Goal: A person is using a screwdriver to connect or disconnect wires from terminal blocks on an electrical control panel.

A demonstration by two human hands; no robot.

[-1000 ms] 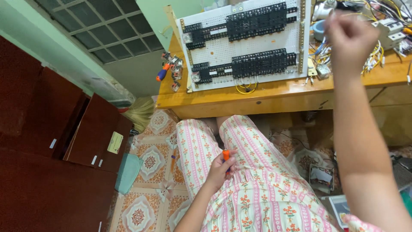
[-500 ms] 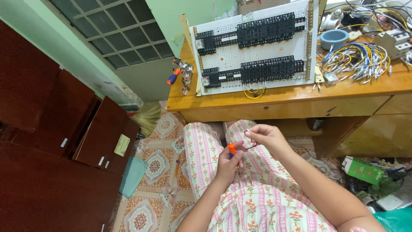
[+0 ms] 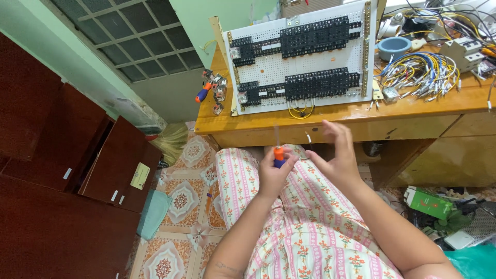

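Seen from above, over a lap in a pink floral garment (image 3: 315, 227). Left hand (image 3: 273, 174) closed in a fist around the orange-and-blue handle of a small screwdriver (image 3: 278, 154), held upright over the lap, thin shaft pointing up toward the desk's front edge and blurred. Right hand (image 3: 335, 155) just beside it, fingers spread and slightly curled, gripping nothing, palm turned toward the screwdriver; whether anything tiny sits in it cannot be told.

On the wooden desk (image 3: 330, 114) ahead: a white perforated mounting panel (image 3: 302, 54) propped upright near the front edge, carrying two rows of black terminal blocks. At the left corner of the desk, a second screwdriver (image 3: 203, 93) with an orange-and-blue handle, lying beside a small cluster of clear relays (image 3: 217, 90). Toward the right end, a tangle of blue, yellow and white wires (image 3: 421, 72) and a blue bowl (image 3: 394, 47) behind it.

Below the desk's right side, a green box (image 3: 428, 202) on the cluttered floor. To the left, patterned floor tiles and dark red cabinets (image 3: 62, 165).

Judged best handled with the fist kept firm on the handle, tip steady and pointed away from the free fingers, and the open hand brought in slowly.
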